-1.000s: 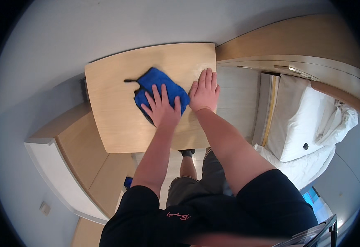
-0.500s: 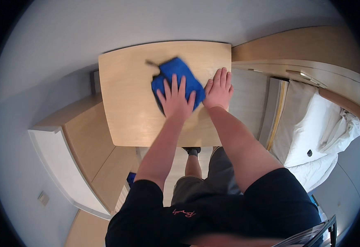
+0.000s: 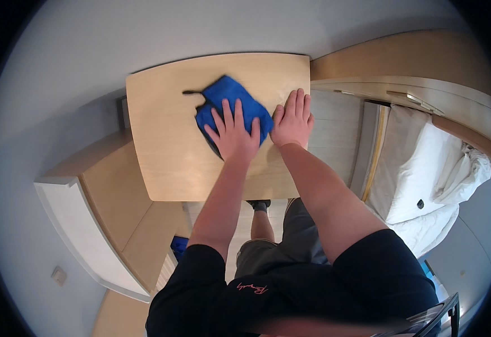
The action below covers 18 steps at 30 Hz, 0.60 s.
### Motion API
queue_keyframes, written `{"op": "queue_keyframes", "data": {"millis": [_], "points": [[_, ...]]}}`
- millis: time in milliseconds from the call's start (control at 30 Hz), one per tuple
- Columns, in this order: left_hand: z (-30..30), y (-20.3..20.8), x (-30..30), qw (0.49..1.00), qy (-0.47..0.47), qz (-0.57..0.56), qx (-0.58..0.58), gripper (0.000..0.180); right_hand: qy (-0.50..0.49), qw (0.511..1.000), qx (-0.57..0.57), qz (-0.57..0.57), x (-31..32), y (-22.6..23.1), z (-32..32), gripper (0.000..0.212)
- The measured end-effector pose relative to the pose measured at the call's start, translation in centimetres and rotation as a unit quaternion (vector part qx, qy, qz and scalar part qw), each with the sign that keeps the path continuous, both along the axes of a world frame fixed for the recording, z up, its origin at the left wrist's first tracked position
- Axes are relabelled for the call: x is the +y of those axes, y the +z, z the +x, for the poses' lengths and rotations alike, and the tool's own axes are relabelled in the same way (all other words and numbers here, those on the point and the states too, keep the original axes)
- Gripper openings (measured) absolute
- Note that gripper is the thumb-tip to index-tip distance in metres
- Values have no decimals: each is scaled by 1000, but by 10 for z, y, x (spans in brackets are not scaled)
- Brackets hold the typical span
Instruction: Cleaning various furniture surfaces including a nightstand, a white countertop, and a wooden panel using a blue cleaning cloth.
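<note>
A blue cloth (image 3: 231,92) with dark edging and a small dark loop lies spread on the light wooden tabletop (image 3: 167,151). My left hand (image 3: 235,133) rests flat on the cloth, palm down, fingers spread apart; part of the cloth is hidden under it. Beside the cloth's right corner, my right hand (image 3: 294,121) lies flat on the tabletop near its right edge. Its fingers are stretched out and it holds nothing.
A grey wall (image 3: 200,28) borders the table's far side. To the left stands a wooden cabinet with a white edge (image 3: 82,224). On the right are a bed with white bedding (image 3: 405,163) and a wooden ledge (image 3: 402,56).
The cloth has slid a little to the left across the tabletop, with my left hand on it. My right hand stays near the table's right edge. The view has shifted slightly.
</note>
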State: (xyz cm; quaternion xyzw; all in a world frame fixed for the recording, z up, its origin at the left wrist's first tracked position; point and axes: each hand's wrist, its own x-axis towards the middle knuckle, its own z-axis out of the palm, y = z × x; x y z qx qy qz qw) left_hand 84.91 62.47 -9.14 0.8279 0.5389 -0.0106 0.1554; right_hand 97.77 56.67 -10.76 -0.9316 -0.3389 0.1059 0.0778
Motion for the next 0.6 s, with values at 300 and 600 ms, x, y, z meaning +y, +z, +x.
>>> {"op": "queue_keyframes", "data": {"millis": [300,600], "points": [[-40,0,-44,999,-18,-14,-26,72,-12,1000,-23,-2,-1,-7,2,65],[-89,1,-153,997,-17,-69,4,72,-7,1000,-21,-13,0,-3,-1,67]]}}
